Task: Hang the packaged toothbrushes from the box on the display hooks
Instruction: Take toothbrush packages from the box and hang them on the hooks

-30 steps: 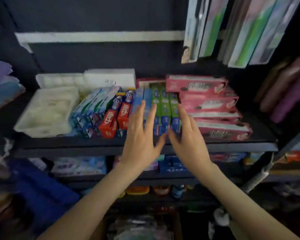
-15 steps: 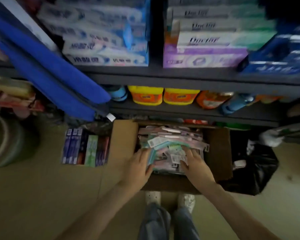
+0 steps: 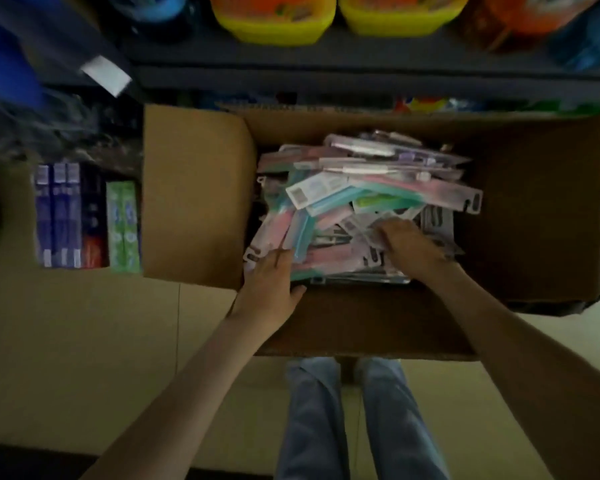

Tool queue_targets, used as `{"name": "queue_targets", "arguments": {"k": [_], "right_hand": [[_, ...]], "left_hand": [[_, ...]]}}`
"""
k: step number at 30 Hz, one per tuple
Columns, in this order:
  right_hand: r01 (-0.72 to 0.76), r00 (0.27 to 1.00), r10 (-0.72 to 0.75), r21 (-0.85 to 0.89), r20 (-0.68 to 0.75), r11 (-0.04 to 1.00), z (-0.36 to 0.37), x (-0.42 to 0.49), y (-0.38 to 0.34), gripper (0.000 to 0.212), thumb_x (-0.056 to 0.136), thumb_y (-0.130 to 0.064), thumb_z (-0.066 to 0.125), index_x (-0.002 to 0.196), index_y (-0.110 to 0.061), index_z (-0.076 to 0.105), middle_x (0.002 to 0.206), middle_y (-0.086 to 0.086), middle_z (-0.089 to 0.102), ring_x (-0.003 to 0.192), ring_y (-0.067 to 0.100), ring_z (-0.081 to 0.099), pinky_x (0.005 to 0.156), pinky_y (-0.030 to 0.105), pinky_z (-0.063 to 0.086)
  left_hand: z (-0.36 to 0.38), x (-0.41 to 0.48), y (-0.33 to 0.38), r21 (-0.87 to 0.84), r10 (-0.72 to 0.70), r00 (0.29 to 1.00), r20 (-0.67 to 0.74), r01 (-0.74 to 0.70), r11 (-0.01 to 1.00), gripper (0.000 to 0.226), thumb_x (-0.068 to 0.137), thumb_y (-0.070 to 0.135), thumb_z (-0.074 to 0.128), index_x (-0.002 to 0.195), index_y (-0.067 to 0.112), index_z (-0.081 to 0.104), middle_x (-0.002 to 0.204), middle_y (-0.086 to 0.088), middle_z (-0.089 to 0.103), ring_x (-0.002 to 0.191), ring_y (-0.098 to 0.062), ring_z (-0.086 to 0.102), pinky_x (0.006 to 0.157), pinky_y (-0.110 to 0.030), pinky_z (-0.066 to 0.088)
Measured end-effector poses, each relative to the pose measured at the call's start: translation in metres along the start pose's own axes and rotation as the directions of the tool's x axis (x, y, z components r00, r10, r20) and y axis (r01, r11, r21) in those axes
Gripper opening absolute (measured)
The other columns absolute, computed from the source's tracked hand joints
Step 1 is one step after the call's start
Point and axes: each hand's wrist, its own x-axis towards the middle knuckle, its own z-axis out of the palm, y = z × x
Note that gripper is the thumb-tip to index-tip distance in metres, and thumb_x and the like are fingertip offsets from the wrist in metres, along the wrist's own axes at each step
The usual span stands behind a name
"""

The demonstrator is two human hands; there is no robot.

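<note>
Both hands reach down into an open cardboard box [image 3: 194, 188] on the floor [image 3: 84, 341], and the packaged toothbrushes [image 3: 361, 188] lie in it as a loose, criss-crossed heap of pink, teal and clear packs. The left hand [image 3: 271, 285] rests on the near left corner of the heap. Its fingers [image 3: 278, 263] are fairly straight and close together, laid flat on a pink pack, and the thumb stands apart at the near edge of the pile; whether the thumb hooks under that edge cannot be told. The right hand [image 3: 413, 251] is further into the box, near the middle of the heap. Its fingers [image 3: 390, 232] bend downward at the knuckles, and their tips are buried among the packs, so it cannot be told whether they pinch one or only press in. Most of the heap lies beyond both sets of fingertips, with hang-tabs sticking out to the right of the right fingers. The box's left flap stands just left of the left fingers, and further left a row of toothpaste cartons [image 3: 84, 216], purple, dark and green, lies on the floor. Well beyond the fingertips runs a dark shelf [image 3: 326, 77] bearing yellow and orange bottles [image 3: 274, 19]. Behind the wrists, under the box's near flap, the person's legs [image 3: 326, 417] show in blue jeans.
</note>
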Motion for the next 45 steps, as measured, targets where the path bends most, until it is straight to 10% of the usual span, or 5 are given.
{"name": "queue_targets", "arguments": {"k": [7,14,21,29,45], "right_hand": [[0.135,0.962,0.062,0.659,-0.267,0.740,-0.073,-0.048,-0.064,0.017,0.088,-0.013,0.068,0.101,-0.012,0.057,0.092,-0.001,0.057,0.085,0.003,0.055,0.072,0.008,0.041],[0.077,0.991,0.127,0.956,-0.042,-0.284,-0.122,-0.063,-0.099,0.011,0.091,-0.014,0.059,0.101,-0.012,0.054,0.092,0.004,0.063,0.093,0.022,0.066,0.081,0.039,0.056],[0.033,0.999,0.032,0.928,-0.022,-0.372,-0.102,-0.047,-0.097,0.029,0.081,-0.024,0.066,0.107,-0.016,0.057,0.095,0.002,0.069,0.102,0.023,0.065,0.084,0.039,0.054],[-0.028,0.975,-0.043,0.317,0.216,0.948,-0.027,-0.017,-0.056,0.096,0.077,-0.035,0.078,0.151,-0.023,0.019,0.152,0.000,0.028,0.139,0.021,0.025,0.111,0.042,0.029],[0.018,0.996,0.007,-0.295,0.086,0.955,-0.062,-0.059,-0.035,0.062,0.090,-0.019,0.061,0.144,-0.015,0.030,0.142,0.008,0.041,0.131,0.026,0.039,0.110,0.039,0.033]], "left_hand": [[-0.018,-0.006,0.011,-0.093,0.071,0.995,-0.065,-0.077,0.993,0.067,0.092,0.040,0.060,0.146,0.019,0.026,0.147,-0.003,0.035,0.132,-0.019,0.037,0.102,-0.033,0.040],[-0.044,-0.008,0.040,-0.208,0.150,0.961,-0.234,-0.200,0.957,0.077,0.088,0.046,0.064,0.148,0.016,0.026,0.149,-0.003,0.036,0.135,-0.017,0.036,0.102,-0.026,0.037],[-0.035,-0.006,0.047,-0.112,0.104,0.976,-0.192,-0.128,0.985,0.063,0.090,0.047,0.060,0.139,0.018,0.033,0.131,0.000,0.053,0.114,-0.015,0.056,0.071,-0.018,0.037],[-0.023,0.009,-0.005,-0.209,-0.215,0.968,-0.127,0.186,0.960,0.052,0.091,0.047,0.059,0.127,0.016,0.039,0.112,-0.002,0.062,0.081,-0.014,0.065,0.055,-0.025,0.055],[-0.026,0.001,0.003,-0.304,-0.279,0.959,-0.040,0.255,0.918,0.049,0.088,0.049,0.062,0.119,0.014,0.050,0.103,-0.002,0.064,0.079,-0.011,0.064,0.054,-0.020,0.051]]}}
